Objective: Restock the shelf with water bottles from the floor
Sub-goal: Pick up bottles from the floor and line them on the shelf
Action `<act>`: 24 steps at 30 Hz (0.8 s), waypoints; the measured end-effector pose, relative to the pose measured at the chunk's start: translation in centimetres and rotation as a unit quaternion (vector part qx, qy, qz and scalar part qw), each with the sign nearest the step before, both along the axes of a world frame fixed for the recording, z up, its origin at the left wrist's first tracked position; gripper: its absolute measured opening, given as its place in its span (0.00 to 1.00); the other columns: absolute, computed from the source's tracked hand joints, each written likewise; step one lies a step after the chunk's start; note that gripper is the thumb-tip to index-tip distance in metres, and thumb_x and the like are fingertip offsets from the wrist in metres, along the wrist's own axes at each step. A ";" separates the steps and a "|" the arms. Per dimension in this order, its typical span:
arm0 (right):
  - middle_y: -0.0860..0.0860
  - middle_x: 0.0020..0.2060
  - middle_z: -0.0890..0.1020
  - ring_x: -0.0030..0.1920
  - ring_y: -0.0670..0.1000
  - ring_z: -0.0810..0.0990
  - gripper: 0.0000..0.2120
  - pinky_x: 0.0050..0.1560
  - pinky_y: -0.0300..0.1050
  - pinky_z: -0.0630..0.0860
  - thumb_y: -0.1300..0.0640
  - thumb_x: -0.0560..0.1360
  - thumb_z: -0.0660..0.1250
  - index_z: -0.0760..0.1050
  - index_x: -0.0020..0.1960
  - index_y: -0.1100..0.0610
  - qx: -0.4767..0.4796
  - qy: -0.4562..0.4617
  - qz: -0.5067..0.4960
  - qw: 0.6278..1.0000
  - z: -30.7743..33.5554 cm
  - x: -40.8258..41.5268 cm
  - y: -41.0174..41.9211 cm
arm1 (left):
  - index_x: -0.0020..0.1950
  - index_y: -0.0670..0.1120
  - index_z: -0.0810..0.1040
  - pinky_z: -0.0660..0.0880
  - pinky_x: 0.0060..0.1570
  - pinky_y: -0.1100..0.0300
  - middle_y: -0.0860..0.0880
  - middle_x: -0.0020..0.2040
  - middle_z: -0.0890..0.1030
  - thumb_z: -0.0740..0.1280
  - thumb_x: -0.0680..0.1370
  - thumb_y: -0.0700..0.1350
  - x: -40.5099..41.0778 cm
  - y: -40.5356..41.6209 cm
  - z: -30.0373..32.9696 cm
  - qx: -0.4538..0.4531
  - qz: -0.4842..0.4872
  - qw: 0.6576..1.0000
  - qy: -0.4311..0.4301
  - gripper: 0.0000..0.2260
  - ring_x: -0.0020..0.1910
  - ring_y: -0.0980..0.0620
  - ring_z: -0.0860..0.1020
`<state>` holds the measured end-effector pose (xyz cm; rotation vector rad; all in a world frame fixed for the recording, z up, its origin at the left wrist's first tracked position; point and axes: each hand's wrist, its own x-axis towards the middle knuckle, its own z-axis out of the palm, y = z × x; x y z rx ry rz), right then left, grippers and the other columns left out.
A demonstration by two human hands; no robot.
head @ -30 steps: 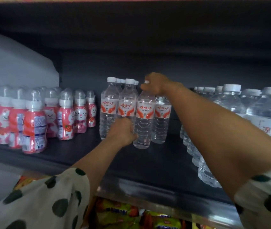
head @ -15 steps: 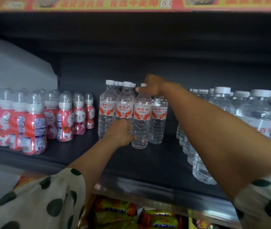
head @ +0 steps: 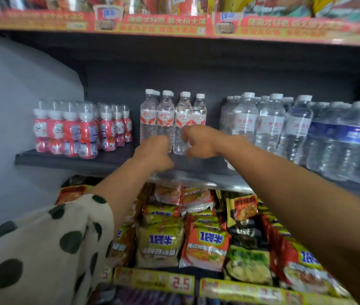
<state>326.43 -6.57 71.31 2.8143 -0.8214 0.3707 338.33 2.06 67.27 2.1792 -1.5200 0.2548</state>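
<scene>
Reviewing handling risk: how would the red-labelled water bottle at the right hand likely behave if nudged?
The red-labelled water bottle stands tall and narrow, so it probably tips easily. It looks full, so likely heavy for its size. Neighbouring bottles might catch it.

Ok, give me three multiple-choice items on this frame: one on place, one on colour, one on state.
1. Where do the pink cat bottles stand, seen against the red-label water bottles?
A) to their right
B) to their left
C) one level lower

2. The water bottles' caps are:
A) blue
B) green
C) white

3. The water bottles are:
A) upright
B) lying flat
C) stacked two high

Answers:
1 B: the cat bottles fill the left end of the same shelf.
2 C: every cap in that group shows white.
3 A: all stand in one layer with their caps up.
</scene>
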 end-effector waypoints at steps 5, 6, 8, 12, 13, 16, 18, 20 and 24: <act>0.57 0.59 0.75 0.59 0.58 0.75 0.22 0.49 0.44 0.69 0.50 0.72 0.69 0.67 0.60 0.58 0.045 0.038 -0.008 0.998 -8.8 -5.6 7.4 | 0.56 0.44 0.76 0.77 0.53 0.51 0.42 0.56 0.80 0.72 0.70 0.50 -4.7 7.0 -6.8 0.093 -0.010 0.994 -0.057 0.18 0.56 0.41 0.78; 0.58 0.60 0.74 0.60 0.59 0.74 0.24 0.51 0.45 0.69 0.50 0.72 0.69 0.66 0.63 0.59 0.051 0.046 -0.004 0.998 -10.8 -6.7 8.5 | 0.57 0.44 0.76 0.77 0.53 0.52 0.42 0.57 0.80 0.71 0.71 0.49 -5.6 8.1 -8.4 0.109 -0.012 0.992 -0.062 0.18 0.57 0.41 0.78; 0.59 0.62 0.73 0.62 0.59 0.73 0.28 0.54 0.47 0.69 0.51 0.72 0.69 0.64 0.67 0.60 0.074 0.068 -0.007 0.995 -14.9 -8.5 10.0 | 0.60 0.44 0.75 0.76 0.51 0.53 0.42 0.58 0.79 0.71 0.71 0.46 -7.1 9.6 -11.9 0.162 -0.003 0.985 -0.060 0.18 0.58 0.42 0.78; 0.59 0.60 0.72 0.60 0.60 0.73 0.29 0.52 0.49 0.70 0.50 0.70 0.71 0.64 0.65 0.61 0.113 0.103 -0.034 0.988 -23.1 -11.3 10.5 | 0.60 0.43 0.72 0.75 0.52 0.51 0.42 0.59 0.77 0.72 0.70 0.47 -9.1 10.8 -18.7 0.235 -0.031 0.971 -0.024 0.21 0.59 0.41 0.76; 0.60 0.60 0.73 0.59 0.60 0.73 0.29 0.51 0.49 0.70 0.50 0.71 0.71 0.64 0.65 0.61 0.129 0.108 -0.037 0.985 -25.2 -11.9 10.5 | 0.60 0.43 0.72 0.74 0.52 0.51 0.41 0.59 0.77 0.72 0.70 0.47 -9.6 10.8 -20.4 0.246 -0.044 0.968 -0.008 0.21 0.59 0.40 0.76; 0.61 0.59 0.72 0.58 0.62 0.73 0.30 0.48 0.49 0.69 0.50 0.72 0.68 0.63 0.67 0.63 0.168 0.118 -0.052 0.977 -31.9 -13.1 10.1 | 0.53 0.43 0.74 0.75 0.48 0.51 0.40 0.54 0.78 0.70 0.70 0.48 -11.4 9.9 -26.5 0.268 -0.072 0.960 0.034 0.15 0.55 0.39 0.77; 0.61 0.61 0.71 0.59 0.62 0.73 0.30 0.51 0.51 0.70 0.49 0.72 0.69 0.63 0.66 0.63 0.197 0.130 -0.062 0.970 -37.3 -13.9 9.6 | 0.50 0.46 0.72 0.76 0.44 0.51 0.41 0.51 0.79 0.71 0.69 0.47 -12.6 8.9 -31.6 0.280 -0.081 0.955 0.053 0.14 0.52 0.39 0.78; 0.59 0.61 0.71 0.59 0.61 0.72 0.30 0.51 0.51 0.70 0.49 0.71 0.69 0.63 0.67 0.61 0.240 0.141 -0.068 0.958 -43.8 -14.7 9.1 | 0.54 0.45 0.72 0.78 0.45 0.51 0.43 0.51 0.78 0.72 0.68 0.45 -13.8 7.9 -37.6 0.314 -0.089 0.941 0.089 0.18 0.51 0.41 0.79; 0.59 0.62 0.71 0.62 0.61 0.71 0.29 0.55 0.51 0.70 0.53 0.71 0.69 0.62 0.68 0.60 0.320 0.190 -0.086 0.924 -58.4 -16.7 8.9 | 0.55 0.44 0.74 0.76 0.52 0.50 0.45 0.54 0.78 0.69 0.73 0.45 -16.0 6.6 -52.7 0.374 -0.103 0.913 0.123 0.13 0.55 0.43 0.77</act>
